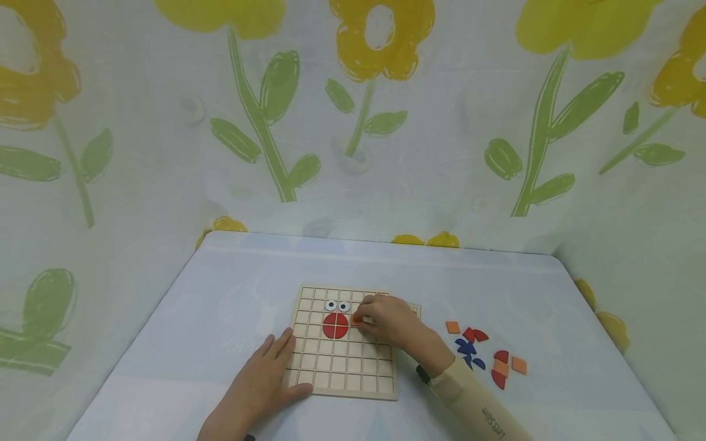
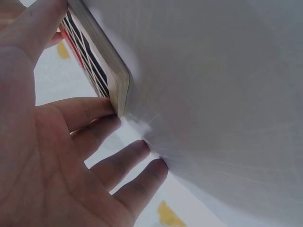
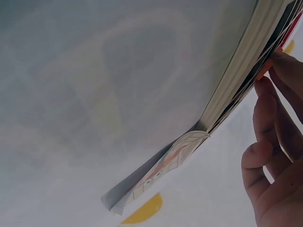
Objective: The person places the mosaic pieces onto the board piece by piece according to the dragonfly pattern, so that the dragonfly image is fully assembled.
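A wooden grid board [image 1: 353, 395] lies on the table. Two round eye pieces [image 1: 337, 305] sit in its upper cells, above a red circle [image 1: 335, 326] made of quarter pieces. My right hand [image 1: 388, 320] is over the board's right side, pinching an orange square piece [image 3: 265, 69] between thumb and fingertip, just right of the red circle. My left hand [image 1: 261, 380] rests at the board's lower left, fingers spread and fairly straight along the left edge, thumb at the near edge. In the left wrist view, fingertips touch the board's corner [image 2: 120, 92].
Right of the board lie loose pieces: an orange square [image 1: 452, 327], several blue pieces [image 1: 466, 347], red quarter pieces [image 1: 498, 380] and another orange square [image 1: 519, 365]. A printed paper card [image 3: 163, 168] juts out by the board's right side. A flowered curtain [image 1: 430, 153] stands behind the table.
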Motion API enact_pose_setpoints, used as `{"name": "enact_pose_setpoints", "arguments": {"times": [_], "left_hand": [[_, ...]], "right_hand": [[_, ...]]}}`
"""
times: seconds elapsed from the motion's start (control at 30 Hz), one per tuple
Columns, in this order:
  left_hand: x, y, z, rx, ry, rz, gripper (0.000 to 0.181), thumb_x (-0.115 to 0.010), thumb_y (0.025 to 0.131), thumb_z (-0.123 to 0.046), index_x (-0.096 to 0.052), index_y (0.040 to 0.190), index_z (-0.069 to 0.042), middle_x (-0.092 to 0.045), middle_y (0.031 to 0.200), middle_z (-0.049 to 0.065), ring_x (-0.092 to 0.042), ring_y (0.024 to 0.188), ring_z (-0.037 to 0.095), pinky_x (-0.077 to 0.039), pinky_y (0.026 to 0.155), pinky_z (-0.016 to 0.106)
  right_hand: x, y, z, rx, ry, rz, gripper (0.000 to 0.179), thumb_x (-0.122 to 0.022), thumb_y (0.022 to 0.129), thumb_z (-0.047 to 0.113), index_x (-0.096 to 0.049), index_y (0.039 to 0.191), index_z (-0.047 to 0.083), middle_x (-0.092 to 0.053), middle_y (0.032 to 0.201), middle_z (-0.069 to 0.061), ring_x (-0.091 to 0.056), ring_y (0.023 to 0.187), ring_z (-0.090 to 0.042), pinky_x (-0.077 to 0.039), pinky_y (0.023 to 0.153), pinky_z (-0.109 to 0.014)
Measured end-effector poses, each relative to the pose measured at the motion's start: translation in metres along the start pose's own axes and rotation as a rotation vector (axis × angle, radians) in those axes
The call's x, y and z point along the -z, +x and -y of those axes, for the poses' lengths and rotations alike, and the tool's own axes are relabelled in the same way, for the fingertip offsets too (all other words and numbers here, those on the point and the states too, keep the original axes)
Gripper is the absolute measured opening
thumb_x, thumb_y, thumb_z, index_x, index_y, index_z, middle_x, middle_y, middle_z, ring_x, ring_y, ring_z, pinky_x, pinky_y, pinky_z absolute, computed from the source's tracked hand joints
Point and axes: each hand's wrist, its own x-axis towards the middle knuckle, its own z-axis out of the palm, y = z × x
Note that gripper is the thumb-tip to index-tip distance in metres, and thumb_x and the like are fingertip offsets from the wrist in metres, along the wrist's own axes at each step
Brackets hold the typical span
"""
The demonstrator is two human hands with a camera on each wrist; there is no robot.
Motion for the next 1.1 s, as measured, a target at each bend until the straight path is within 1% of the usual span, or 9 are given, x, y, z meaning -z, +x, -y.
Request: {"name": "enact_pose_setpoints", "arguments": {"times": [0.27,0.57,0.73,0.83,0.93,1.03,1.1], "left_hand": [[0.000,0.000,0.001,-0.003,-0.001,0.003,0.101,-0.076,0.081,-0.061,-0.044,0.150,0.005,-0.034,0.161,0.018,-0.031,0.145,0.048,-0.031,0.118,0.057],[-0.001,0.000,0.001,-0.012,-0.005,-0.006,0.100,-0.076,0.081,-0.060,-0.044,0.149,0.006,-0.035,0.161,0.019,-0.032,0.144,0.049,-0.031,0.118,0.057],[-0.002,0.000,0.002,-0.010,-0.004,-0.006,0.100,-0.076,0.081,-0.061,-0.044,0.149,0.005,-0.035,0.161,0.018,-0.032,0.144,0.049,-0.031,0.118,0.057],[-0.002,0.000,0.002,-0.007,-0.001,-0.001,0.101,-0.076,0.081,-0.062,-0.044,0.150,0.005,-0.034,0.161,0.018,-0.032,0.145,0.049,-0.031,0.118,0.057],[-0.001,0.001,0.002,-0.004,0.000,0.002,0.101,-0.076,0.081,-0.062,-0.043,0.150,0.004,-0.033,0.162,0.018,-0.031,0.145,0.049,-0.030,0.118,0.057],[-0.001,0.001,0.002,0.002,0.001,0.005,0.102,-0.076,0.081,-0.062,-0.043,0.150,0.004,-0.033,0.162,0.017,-0.030,0.145,0.048,-0.031,0.118,0.057],[-0.001,0.001,0.002,0.006,0.002,0.006,0.102,-0.076,0.080,-0.062,-0.043,0.151,0.004,-0.033,0.162,0.017,-0.030,0.145,0.048,-0.031,0.118,0.057]], "right_hand": [[-0.002,0.000,0.002,-0.012,0.007,-0.011,0.012,-0.080,0.090,0.026,-0.081,0.101,0.020,-0.071,0.102,0.008,-0.065,0.091,-0.009,-0.057,0.077,-0.025],[-0.002,0.000,0.003,-0.028,0.009,-0.016,0.014,-0.080,0.090,0.025,-0.082,0.103,0.020,-0.072,0.103,0.007,-0.065,0.092,-0.009,-0.058,0.078,-0.025],[0.003,-0.004,0.003,-0.021,0.006,-0.020,0.015,-0.080,0.090,0.026,-0.081,0.104,0.021,-0.071,0.107,0.007,-0.066,0.098,-0.011,-0.059,0.083,-0.027],[0.011,-0.010,0.002,-0.041,0.010,-0.041,0.017,-0.079,0.091,0.027,-0.080,0.107,0.023,-0.071,0.112,0.007,-0.066,0.105,-0.014,-0.059,0.088,-0.032],[0.020,-0.019,0.000,-0.059,0.010,-0.078,0.021,-0.080,0.090,0.025,-0.078,0.110,0.023,-0.071,0.114,0.007,-0.066,0.110,-0.014,-0.059,0.090,-0.034],[0.027,-0.028,-0.004,-0.064,0.003,-0.129,0.024,-0.082,0.087,0.022,-0.078,0.111,0.023,-0.071,0.115,0.008,-0.066,0.110,-0.014,-0.059,0.090,-0.033],[0.031,-0.035,-0.007,-0.053,-0.015,-0.169,0.026,-0.084,0.086,0.020,-0.077,0.111,0.024,-0.071,0.115,0.008,-0.066,0.108,-0.012,-0.059,0.087,-0.031]]}}
